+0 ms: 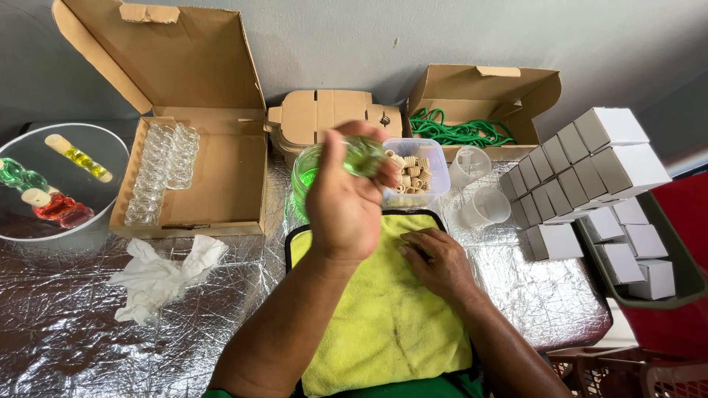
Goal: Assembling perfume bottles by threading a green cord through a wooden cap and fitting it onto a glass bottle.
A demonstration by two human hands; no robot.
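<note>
My left hand (pixel 345 197) is raised over the table, its fingers closed on a small clear glass bottle with green liquid (pixel 363 155). Just behind it stands a green-tinted container (pixel 302 177). My right hand (pixel 436 259) rests flat, fingers curled, on the yellow cloth (pixel 383 317) spread before me, holding nothing I can see. A clear plastic tub of small cork stoppers (pixel 415 173) sits right behind the cloth.
An open cardboard box with rows of empty glass bottles (pixel 158 173) lies at left, beside a round mirror with coloured bottles (pixel 51 188). Crumpled tissue (pixel 158 276), two plastic cups (pixel 479 188), a box of green cord (pixel 461 133) and stacked white boxes (pixel 590 158) lie on the foil-covered table.
</note>
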